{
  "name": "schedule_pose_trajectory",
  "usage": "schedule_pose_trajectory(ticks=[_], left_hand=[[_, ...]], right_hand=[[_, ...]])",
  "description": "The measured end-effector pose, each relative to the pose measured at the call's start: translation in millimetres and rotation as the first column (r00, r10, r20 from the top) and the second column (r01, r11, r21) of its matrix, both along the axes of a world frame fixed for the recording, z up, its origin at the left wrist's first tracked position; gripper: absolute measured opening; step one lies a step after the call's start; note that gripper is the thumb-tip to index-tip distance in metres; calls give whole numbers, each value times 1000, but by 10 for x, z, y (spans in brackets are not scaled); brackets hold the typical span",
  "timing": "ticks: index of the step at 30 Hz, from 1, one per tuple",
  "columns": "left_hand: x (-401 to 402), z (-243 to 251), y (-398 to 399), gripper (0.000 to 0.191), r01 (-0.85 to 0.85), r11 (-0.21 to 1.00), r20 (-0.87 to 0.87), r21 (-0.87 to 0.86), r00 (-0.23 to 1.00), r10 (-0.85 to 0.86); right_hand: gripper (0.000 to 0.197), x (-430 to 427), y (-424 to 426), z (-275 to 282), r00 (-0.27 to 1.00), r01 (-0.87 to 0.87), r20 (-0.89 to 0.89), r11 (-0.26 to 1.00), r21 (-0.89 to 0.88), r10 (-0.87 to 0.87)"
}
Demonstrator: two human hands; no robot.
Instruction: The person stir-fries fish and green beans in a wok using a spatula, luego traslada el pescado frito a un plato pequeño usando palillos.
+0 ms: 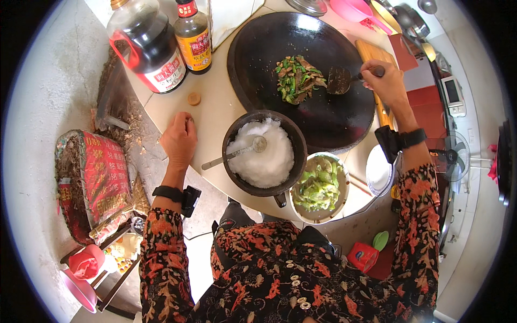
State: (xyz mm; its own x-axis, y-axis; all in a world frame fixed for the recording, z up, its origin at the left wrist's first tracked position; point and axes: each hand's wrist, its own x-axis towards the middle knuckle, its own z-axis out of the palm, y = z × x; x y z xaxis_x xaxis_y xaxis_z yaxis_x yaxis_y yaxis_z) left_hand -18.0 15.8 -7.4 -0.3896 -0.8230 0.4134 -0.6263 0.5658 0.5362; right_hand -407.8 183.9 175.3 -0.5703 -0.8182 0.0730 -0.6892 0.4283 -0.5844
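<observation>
My right hand (381,78) grips the handle of a metal spatula (339,80), its blade on the inner surface of a large black wok (339,121). Just left of the blade lies a heap of sliced meat with green peppers (299,78). My left hand (179,135) rests, fingers curled, on the tiled counter (212,129) near its edge; no object shows in it. Between my hands, below the wok, stands a dark pot (299,161) of white salt-like grains (262,165) with a metal spoon (238,153) in it. A bowl of sliced green vegetables (319,187) sits beside the pot.
A large soy sauce jug (157,52) and a smaller sauce bottle (194,44) stand upper left, near a round cap (194,98). A wooden board (371,52), a white bowl (379,169) and a pink plastic ladle (351,10) are right of the wok. A filled basket (105,177) stands lower left.
</observation>
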Motion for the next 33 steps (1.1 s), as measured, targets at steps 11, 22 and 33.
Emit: schedule_pose_trajectory(ticks=[11,22,33], left_hand=[[13,10,-12,5,7,999,-43,-45,999,-9],[-3,-6,1,6,9,1000,-40,6,999,-8],[-10,26,11,6,32,999,-44,-1,999,-32]], right_hand=[[10,133,-88,-47,833,-408,-349,902,139,430],[29,220,165,-438,575,-577,-328,656,486,749],[24,553,1003,-3,603,-537,-392,717,444,694]])
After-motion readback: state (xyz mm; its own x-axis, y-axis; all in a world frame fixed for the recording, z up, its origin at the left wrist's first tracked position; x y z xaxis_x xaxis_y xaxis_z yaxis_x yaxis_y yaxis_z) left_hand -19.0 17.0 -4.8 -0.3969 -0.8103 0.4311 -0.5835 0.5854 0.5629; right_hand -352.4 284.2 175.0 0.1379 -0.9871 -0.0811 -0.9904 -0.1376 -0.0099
